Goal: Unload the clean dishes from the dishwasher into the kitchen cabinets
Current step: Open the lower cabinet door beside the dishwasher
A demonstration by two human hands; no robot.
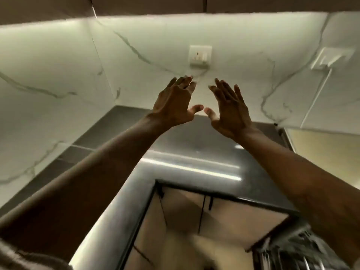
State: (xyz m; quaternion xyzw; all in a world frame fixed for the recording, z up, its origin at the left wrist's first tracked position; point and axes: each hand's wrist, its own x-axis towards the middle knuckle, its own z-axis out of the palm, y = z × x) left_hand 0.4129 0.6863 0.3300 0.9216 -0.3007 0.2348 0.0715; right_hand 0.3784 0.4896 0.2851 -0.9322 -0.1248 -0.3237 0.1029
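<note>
Hands up and out over the counter, both of them. Left hand (175,102) raised in front of the marble backsplash (58,65), back toward the camera, fingers straight and slightly fanned, thumb out to the side, gripping nothing. Right hand (228,108) level with it and just beside, same story: fingers extended, thumb stretched inward, nothing held. Thumb tips close together, not quite touching.

Straight above the fingertips, a white socket plate (200,55) on the wall. Further right, a second white plate (331,58) with a thin white cord (315,98) slanting down from it. Below the forearms, a dark glossy countertop (194,152), streaked with bright reflections of light. Under its front edge, pale lower cabinet doors (185,211) with slim dark handles. Up along the top edge, the underside of the upper cabinets (136,4).

And down in the bottom right corner, partly behind the right forearm, the dishwasher rack (288,248): a blur of grey wire, well apart from both hands. Cannot make out any single dish in that blur.
</note>
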